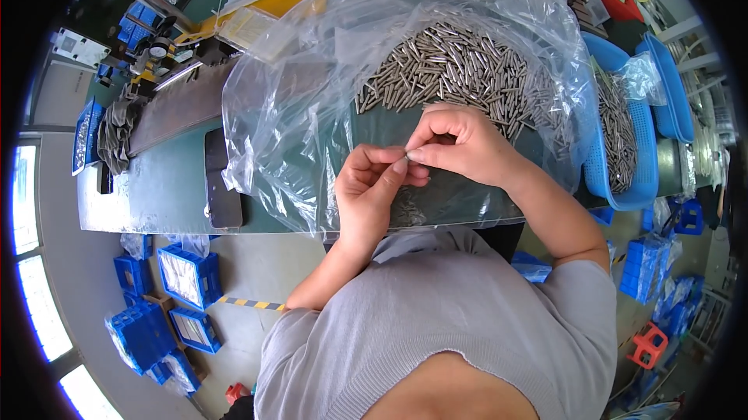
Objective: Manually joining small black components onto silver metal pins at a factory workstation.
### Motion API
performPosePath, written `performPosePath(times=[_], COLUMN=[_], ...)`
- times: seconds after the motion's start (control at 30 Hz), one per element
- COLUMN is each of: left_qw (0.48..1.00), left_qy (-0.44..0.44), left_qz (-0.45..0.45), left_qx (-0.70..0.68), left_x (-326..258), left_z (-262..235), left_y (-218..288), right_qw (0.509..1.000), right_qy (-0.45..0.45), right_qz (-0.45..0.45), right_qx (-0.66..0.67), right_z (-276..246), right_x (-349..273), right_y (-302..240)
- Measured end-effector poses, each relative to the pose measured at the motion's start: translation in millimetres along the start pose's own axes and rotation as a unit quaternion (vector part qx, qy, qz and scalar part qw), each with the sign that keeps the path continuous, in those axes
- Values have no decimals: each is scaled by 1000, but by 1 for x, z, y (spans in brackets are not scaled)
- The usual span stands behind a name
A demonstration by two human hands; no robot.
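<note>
Presently, my left grip [365, 186] and my right grip [465, 147] meet at the fingertips, both pinching one small piece [406, 157]; it is mostly hidden, so I cannot tell its exact shape; just beyond my hands, many metal pins [452, 65] lie in a heap on the green table [167, 202], with clear plastic film [284, 167] around them; more pins [614, 128] lie in a blue basket [623, 200] at right.
</note>
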State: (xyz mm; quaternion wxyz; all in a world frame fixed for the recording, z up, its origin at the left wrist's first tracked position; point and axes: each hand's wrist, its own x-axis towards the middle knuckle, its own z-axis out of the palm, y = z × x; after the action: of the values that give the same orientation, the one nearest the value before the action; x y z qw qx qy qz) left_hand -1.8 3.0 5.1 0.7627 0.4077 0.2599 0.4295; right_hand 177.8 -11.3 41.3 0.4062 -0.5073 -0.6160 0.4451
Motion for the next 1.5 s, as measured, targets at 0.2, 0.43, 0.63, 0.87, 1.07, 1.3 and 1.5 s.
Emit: performPosePath(times=[0.2,0.43,0.63,0.87,1.07,1.3,1.5], left_qw=[999,1000,1000,1000,1000,1000,1000], left_qy=[13,-5,14,-9,-4,-17,-15], left_qz=[18,28,25,10,15,8,7], left_qx=[36,-3,10,-14,-4,-6,-12], left_x=[-4,-5,-7,-1,-3,-2,-2], left_z=[3,0,0,3,-2,-1,-2], left_y=[-3,-3,-1,1,-3,1,0], right_qw=[995,965,824,723,882,916,893], right_qy=[-3,182,419,345,269,6,-1], right_qz=[-71,-126,-30,70,-22,-46,-43], right_qx=[-77,-142,-380,-595,-387,-399,-447], right_z=[-3,-40,-126,-179,-77,-29,-23], right_x=[-5,-54,-108,-129,-89,-58,-34], right_y=[4,-48,-64,-31,-59,-16,2])
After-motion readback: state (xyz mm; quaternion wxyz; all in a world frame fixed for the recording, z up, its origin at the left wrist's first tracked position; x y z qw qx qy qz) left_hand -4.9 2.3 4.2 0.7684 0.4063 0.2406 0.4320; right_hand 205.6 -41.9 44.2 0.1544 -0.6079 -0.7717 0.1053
